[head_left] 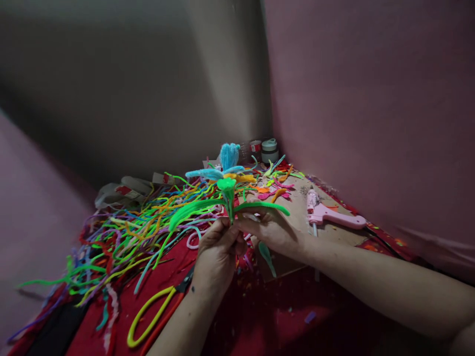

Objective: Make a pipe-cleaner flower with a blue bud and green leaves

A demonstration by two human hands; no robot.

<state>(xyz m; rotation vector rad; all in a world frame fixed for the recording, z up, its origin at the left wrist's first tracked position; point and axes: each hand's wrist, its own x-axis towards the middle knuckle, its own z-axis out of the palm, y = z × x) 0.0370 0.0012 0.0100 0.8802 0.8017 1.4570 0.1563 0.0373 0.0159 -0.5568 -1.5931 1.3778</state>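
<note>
A pipe-cleaner flower (229, 157) stands upright in front of me, with light blue petals, a green cup below them and a long green leaf on each side. My left hand (215, 252) is closed, pinching the stem under the green cup. From the other side, my right hand (276, 230) has its thumb and fingers closed at the same stem, just beneath the right leaf (269, 205). The stem's lower end is hidden by my fingers.
Loose pipe cleaners (148, 217) in many colours heap up on the left. Yellow-and-red-handled scissors (148, 316) lie near my left forearm. On a cardboard sheet (297, 249) rests a pink glue gun (334, 217) with a cord. A lidded jar (269, 151) stands by the wall.
</note>
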